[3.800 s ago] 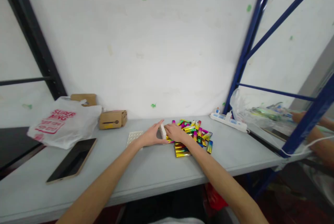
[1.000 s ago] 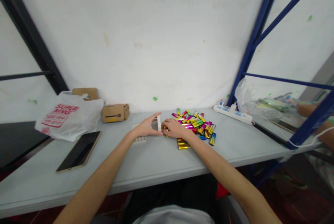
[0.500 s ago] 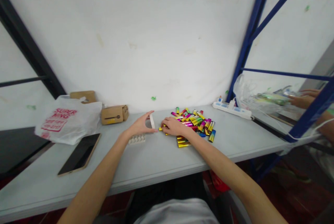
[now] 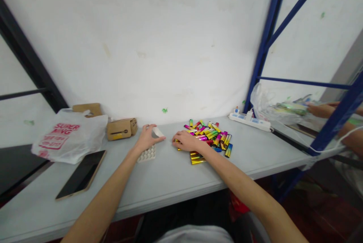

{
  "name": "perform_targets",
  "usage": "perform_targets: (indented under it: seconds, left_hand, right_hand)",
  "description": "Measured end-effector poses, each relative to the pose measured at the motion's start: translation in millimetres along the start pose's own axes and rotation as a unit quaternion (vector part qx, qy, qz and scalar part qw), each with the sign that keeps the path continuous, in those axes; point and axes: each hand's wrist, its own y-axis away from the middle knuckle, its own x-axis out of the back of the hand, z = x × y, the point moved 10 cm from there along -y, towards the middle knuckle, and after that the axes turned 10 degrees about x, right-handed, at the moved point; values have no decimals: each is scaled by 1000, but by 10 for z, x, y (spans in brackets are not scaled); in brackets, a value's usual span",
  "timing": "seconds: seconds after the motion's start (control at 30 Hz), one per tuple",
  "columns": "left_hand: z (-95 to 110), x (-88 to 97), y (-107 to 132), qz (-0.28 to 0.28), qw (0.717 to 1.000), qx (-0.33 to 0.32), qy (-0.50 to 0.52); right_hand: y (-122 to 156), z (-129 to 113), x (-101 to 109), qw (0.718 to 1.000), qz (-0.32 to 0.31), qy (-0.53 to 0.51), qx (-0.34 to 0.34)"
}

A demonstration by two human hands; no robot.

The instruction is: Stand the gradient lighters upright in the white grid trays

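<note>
"What is the left hand (image 4: 146, 138) doing?"

"It is gripping a white piece (image 4: 157, 132) between thumb and fingers, while a bumpy white tray (image 4: 148, 154) is lying at six o'clock from it on the worktop (image 4: 170, 182)."

"And the right hand (image 4: 185, 141)?"

"Its fingers are curling down at the nine o'clock edge of a heap of shiny tubes (image 4: 211, 134); whether they are gripping one, nobody here can tell."

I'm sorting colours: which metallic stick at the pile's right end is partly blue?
The blue-and-yellow metallic stick at the near right corner; its neighbours behind show gold and magenta.
</note>
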Motion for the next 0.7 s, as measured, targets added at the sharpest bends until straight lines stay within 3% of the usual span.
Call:
perform_targets:
  seconds: [0.47,0.7]
  left_hand:
    - [-183,2,-101,18,993,84,-76]
    - [-165,34,-108,25,975,138,-174]
  right_hand:
    - [1,-29,55,1000,5,0,1]
    - [2,-23,38,1000,6,12,4]
